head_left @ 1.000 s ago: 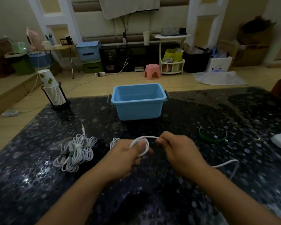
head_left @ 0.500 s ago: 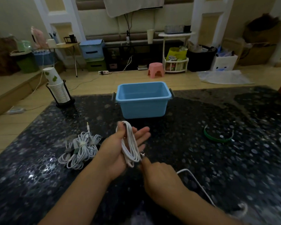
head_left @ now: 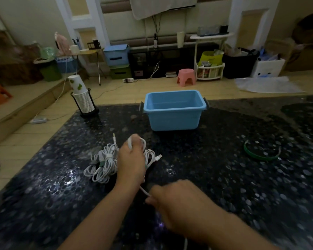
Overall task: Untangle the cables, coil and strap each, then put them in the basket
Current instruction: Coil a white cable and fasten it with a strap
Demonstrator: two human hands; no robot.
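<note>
My left hand (head_left: 131, 160) holds a white cable (head_left: 149, 156) wound in loops round its fingers; the cable's plug sticks out to the right. My right hand (head_left: 172, 199), nearer to me, pinches the free run of that same cable, which stretches between the two hands. A bundle of coiled white cables (head_left: 102, 164) with grey and green straps lies on the dark table just left of my left hand. The blue basket (head_left: 173, 112) stands behind the hands, with nothing visible inside. A green strap (head_left: 260, 154) lies curved on the table at the right.
A stack of paper cups in a black holder (head_left: 82, 100) stands at the table's far left corner. The dark speckled table (head_left: 224, 186) spreads to the right. Beyond it is a wooden floor with stools, boxes and shelves.
My left hand has turned palm down with more cable wound on it. My right hand has moved nearer to me, pulling the free cable taut. The view has shifted.
</note>
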